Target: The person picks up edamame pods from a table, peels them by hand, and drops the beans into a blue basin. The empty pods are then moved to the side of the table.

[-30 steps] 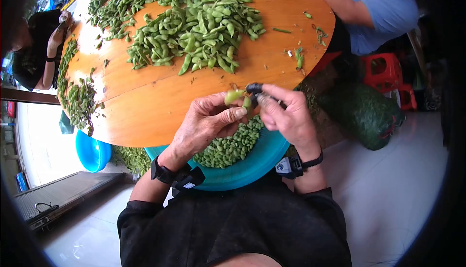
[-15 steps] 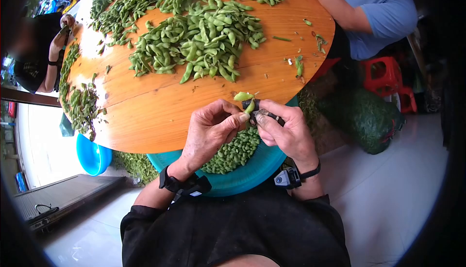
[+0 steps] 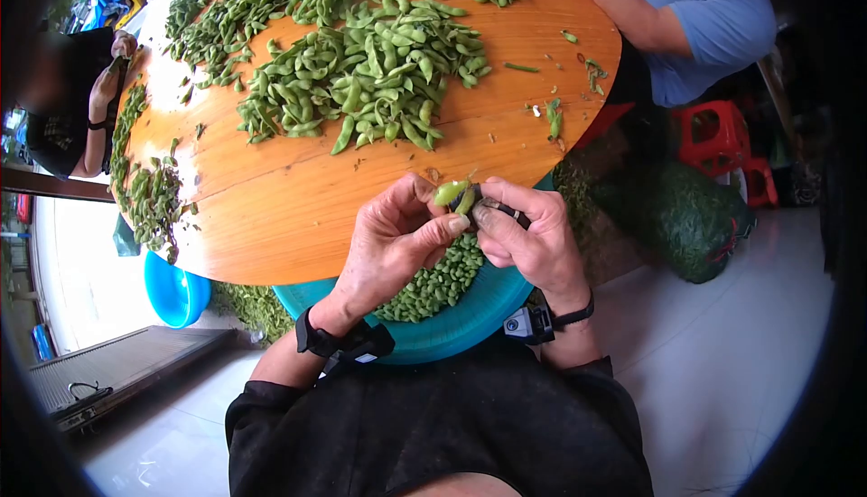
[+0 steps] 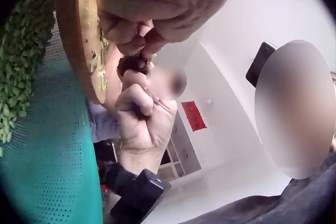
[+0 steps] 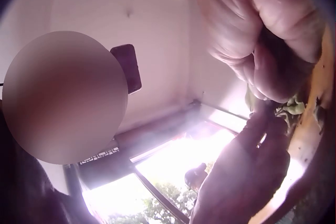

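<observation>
Within the teal basin (image 3: 452, 339), nearest the body, lie loose green beans (image 3: 429, 289), apparently shelled. Above the basin, the left hand (image 3: 384, 244) pinches a green pod (image 3: 448, 194) between thumb and fingers; the right hand (image 3: 537, 240), fingers curled, grips its other side. Beyond the basin, the bench (image 3: 271, 235) carries a big heap of pods (image 3: 388, 73), seemingly whole, so much looks left to shell; how many beans are done, the hands partly hide.

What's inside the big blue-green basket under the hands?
Lots of little green beans are piled inside the basket. The left hand, the right hand and the table cover part of it, so I can't see what's there or beneath the pile.
</observation>
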Motion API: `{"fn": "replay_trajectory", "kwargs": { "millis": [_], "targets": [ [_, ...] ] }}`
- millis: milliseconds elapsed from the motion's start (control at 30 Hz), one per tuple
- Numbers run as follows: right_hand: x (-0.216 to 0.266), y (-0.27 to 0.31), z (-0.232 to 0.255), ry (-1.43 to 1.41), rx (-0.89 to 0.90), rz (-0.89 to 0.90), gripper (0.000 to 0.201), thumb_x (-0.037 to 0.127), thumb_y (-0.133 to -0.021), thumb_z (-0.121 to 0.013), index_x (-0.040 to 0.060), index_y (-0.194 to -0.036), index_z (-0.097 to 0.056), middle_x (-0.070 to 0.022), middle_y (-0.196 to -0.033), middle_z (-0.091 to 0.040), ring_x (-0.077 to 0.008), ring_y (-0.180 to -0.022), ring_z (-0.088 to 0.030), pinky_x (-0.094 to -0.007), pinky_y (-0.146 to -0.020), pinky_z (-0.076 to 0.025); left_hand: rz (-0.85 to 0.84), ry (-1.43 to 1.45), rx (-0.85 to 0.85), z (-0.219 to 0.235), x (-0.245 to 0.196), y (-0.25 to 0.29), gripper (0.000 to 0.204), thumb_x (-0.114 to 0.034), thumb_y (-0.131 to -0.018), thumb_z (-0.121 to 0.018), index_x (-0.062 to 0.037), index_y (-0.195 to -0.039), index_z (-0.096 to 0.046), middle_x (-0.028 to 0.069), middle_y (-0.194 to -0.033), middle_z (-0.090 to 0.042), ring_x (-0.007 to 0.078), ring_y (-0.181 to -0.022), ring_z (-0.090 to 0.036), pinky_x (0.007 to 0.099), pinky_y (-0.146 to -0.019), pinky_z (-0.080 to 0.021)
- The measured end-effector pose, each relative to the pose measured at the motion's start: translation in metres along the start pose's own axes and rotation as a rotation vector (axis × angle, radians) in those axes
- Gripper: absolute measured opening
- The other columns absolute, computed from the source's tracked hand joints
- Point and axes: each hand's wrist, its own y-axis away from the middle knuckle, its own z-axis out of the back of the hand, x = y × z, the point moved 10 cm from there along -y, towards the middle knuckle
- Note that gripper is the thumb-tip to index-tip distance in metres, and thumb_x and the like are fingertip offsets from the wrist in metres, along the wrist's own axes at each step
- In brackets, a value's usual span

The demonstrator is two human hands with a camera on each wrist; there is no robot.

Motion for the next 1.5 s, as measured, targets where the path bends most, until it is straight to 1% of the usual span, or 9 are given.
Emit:
{"fn": "replay_trajectory", "kwargs": {
  "millis": [267,467,533,633,667,733,1067,1133,1500],
  "targets": [
    [-0.008,0.004,-0.011,-0.32,0.201,-0.11,0.018,0.005,-0.098,-0.055,-0.0074,-0.111,-0.06,0.0029,-0.07,-0.05,-0.0013,-0.051,-0.037,-0.0191,-0.043,-0.025,0.233,0.623,0.24,-0.027,0.021,0.011,0.023,-0.005,-0.093,-0.066,-0.0098,-0.109,-0.05,0.0037,-0.081,-0.06,0.0096,-0.053,-0.049,0.0213,-0.043,-0.029],
    [0.021,0.009,-0.012,0.501,-0.005,0.236,0.015,-0.001,-0.084,-0.064,-0.0061,-0.099,-0.065,-0.016,-0.079,-0.062,-0.0259,-0.067,-0.063,-0.0332,-0.061,-0.048,0.029,-0.236,0.102,-0.006,0.004,0.005,0.025,-0.019,-0.094,-0.068,-0.0044,-0.112,-0.058,-0.0017,-0.079,-0.058,0.0051,-0.067,-0.051,0.0225,-0.05,-0.038],
    [0.027,0.012,-0.017,0.589,-0.018,0.431,0.013,-0.001,-0.088,-0.062,-0.0087,-0.099,-0.063,-0.0059,-0.073,-0.054,-0.0091,-0.056,-0.054,-0.0251,-0.05,-0.041,0.024,-0.347,0.08,-0.002,-0.004,0.007,0.026,-0.022,-0.095,-0.067,-0.0018,-0.111,-0.062,-0.0023,-0.076,-0.057,0.0049,-0.065,-0.05,0.0228,-0.053,-0.04],
    [0.023,0.012,-0.015,0.572,-0.032,0.349,0.012,-0.002,-0.088,-0.061,-0.0085,-0.098,-0.063,-0.0058,-0.073,-0.054,-0.0092,-0.059,-0.056,-0.0266,-0.052,-0.042,0.102,-0.539,0.121,0.008,-0.001,0.011,0.03,-0.024,-0.101,-0.058,-0.0024,-0.121,-0.062,-0.0062,-0.069,-0.05,0.0026,-0.058,-0.041,0.0206,-0.051,-0.033],
    [0.024,0.011,-0.017,0.573,-0.028,0.35,0.012,-0.002,-0.088,-0.061,-0.0085,-0.098,-0.063,-0.0058,-0.073,-0.054,-0.0092,-0.059,-0.056,-0.0266,-0.052,-0.042,0.163,-0.439,0.158,0.01,0.003,0.013,0.031,-0.023,-0.102,-0.056,-0.0011,-0.124,-0.061,-0.0064,-0.069,-0.049,0.003,-0.058,-0.04,0.0208,-0.051,-0.032],
    [0.02,0.01,-0.017,0.595,-0.036,0.309,0.017,-0.003,-0.082,-0.063,-0.0068,-0.099,-0.064,-0.0158,-0.077,-0.06,-0.031,-0.068,-0.063,-0.0356,-0.058,-0.047,0.221,-0.335,0.192,0.008,0.005,0.016,0.033,-0.022,-0.103,-0.053,0.0001,-0.127,-0.059,-0.0067,-0.068,-0.047,0.0033,-0.058,-0.039,0.021,-0.051,-0.032],
    [0.039,0.029,-0.062,1.041,-0.352,0.638,0.024,-0.011,-0.079,-0.062,-0.0062,-0.103,-0.06,-0.0173,-0.085,-0.051,-0.0347,-0.071,-0.058,-0.0412,-0.061,-0.048,0.092,-0.028,-0.137,0.009,0.024,0.014,0.033,-0.011,-0.098,-0.042,-0.0024,-0.122,-0.063,-0.0062,-0.067,-0.044,0.0026,-0.056,-0.035,0.0192,-0.048,-0.026],
    [0.039,0.029,-0.066,1.043,-0.347,0.665,0.026,-0.012,-0.079,-0.061,-0.0065,-0.105,-0.06,-0.0168,-0.084,-0.049,-0.0344,-0.071,-0.057,-0.041,-0.06,-0.048,-0.141,-0.003,-0.217,0.009,0.013,0.016,0.034,-0.008,-0.094,-0.042,-0.0019,-0.119,-0.065,-0.0062,-0.066,-0.044,0.003,-0.056,-0.034,0.0196,-0.048,-0.026],
    [0.037,0.026,-0.046,0.938,-0.364,0.645,0.022,-0.006,-0.082,-0.062,-0.0048,-0.104,-0.062,-0.0161,-0.086,-0.055,-0.0334,-0.071,-0.061,-0.039,-0.06,-0.051,0.131,0.587,-0.171,0.001,0.035,0.02,0.024,-0.01,-0.097,-0.049,-0.0052,-0.118,-0.06,-0.003,-0.084,-0.059,0.0044,-0.067,-0.048,0.0193,-0.061,-0.039]
  ]
}}
